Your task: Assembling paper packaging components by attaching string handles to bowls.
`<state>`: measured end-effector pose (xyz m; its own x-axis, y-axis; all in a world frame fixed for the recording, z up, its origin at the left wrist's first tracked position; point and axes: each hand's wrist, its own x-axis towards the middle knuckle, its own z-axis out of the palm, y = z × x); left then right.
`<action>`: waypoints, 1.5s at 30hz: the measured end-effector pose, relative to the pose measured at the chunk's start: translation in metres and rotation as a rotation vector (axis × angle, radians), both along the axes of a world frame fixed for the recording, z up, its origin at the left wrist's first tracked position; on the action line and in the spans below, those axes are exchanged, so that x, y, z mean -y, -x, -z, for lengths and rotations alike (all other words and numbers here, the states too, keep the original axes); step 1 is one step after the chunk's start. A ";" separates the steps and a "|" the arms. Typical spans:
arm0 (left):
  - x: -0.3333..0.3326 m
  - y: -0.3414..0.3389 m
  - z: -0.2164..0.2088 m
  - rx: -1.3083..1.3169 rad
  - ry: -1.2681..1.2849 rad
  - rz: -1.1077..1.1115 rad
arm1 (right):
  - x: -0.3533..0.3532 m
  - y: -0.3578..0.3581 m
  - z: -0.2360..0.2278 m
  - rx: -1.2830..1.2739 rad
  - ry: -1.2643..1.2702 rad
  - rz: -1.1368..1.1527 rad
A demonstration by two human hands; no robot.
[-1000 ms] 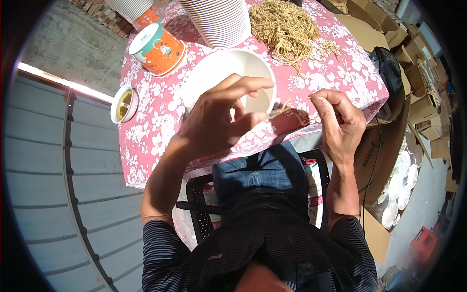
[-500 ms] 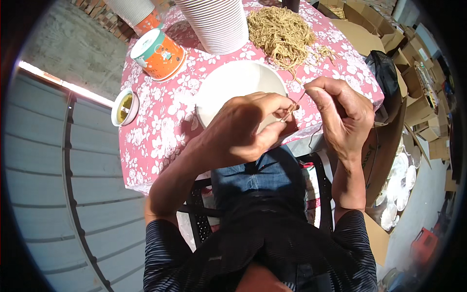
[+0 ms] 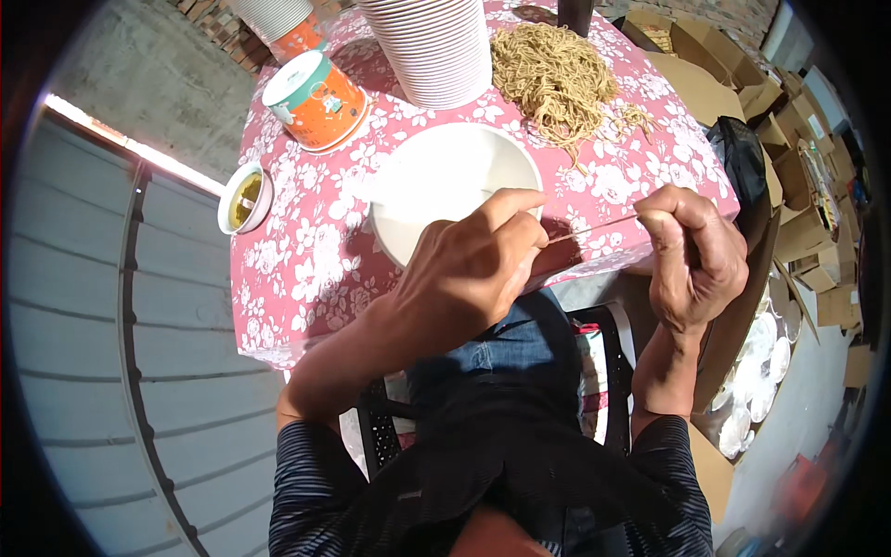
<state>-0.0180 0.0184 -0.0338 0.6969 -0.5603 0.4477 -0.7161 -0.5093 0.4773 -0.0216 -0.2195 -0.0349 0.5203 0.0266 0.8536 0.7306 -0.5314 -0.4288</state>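
Note:
A thin tan cord (image 3: 594, 227) runs straight between my two hands, just above the table's near edge. My left hand (image 3: 473, 265) is closed on one end of it, fingers bent together, over the near rim of a round white tub (image 3: 445, 162). To the right, my right hand (image 3: 696, 255) pinches the other end between thumb and forefinger. What else my left fingers may hold is hidden behind them. A loose heap of tan cords (image 3: 552, 84) lies on the table beyond the tub, with a few strands trailing to its right.
On the floral pink tablecloth (image 3: 316, 260) stand a tall stack of white tubs (image 3: 432, 51), an orange tub (image 3: 320, 102) and a small bowl of yellowish liquid (image 3: 246, 200). Another stack (image 3: 274, 19) rises behind. Cardboard boxes (image 3: 715, 56) crowd the right.
My right hand has moved right, away from my left, and the cord between them is now longer and taut. My left hand has turned and its fingers have closed more.

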 end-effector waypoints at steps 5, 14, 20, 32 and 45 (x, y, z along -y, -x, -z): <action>-0.012 -0.002 0.003 0.023 -0.071 -0.023 | 0.005 -0.005 0.002 -0.010 0.067 -0.052; -0.087 -0.030 -0.021 0.015 -0.258 0.178 | 0.031 -0.030 0.014 -0.071 0.329 0.072; -0.118 -0.044 -0.046 -0.183 -0.318 0.202 | 0.029 -0.031 0.022 -0.012 0.223 0.079; -0.051 -0.023 -0.038 -0.252 0.096 0.101 | -0.033 -0.016 0.045 0.175 0.178 -0.217; 0.003 -0.042 -0.017 -0.669 0.397 0.197 | -0.037 -0.009 0.046 0.140 0.288 -0.215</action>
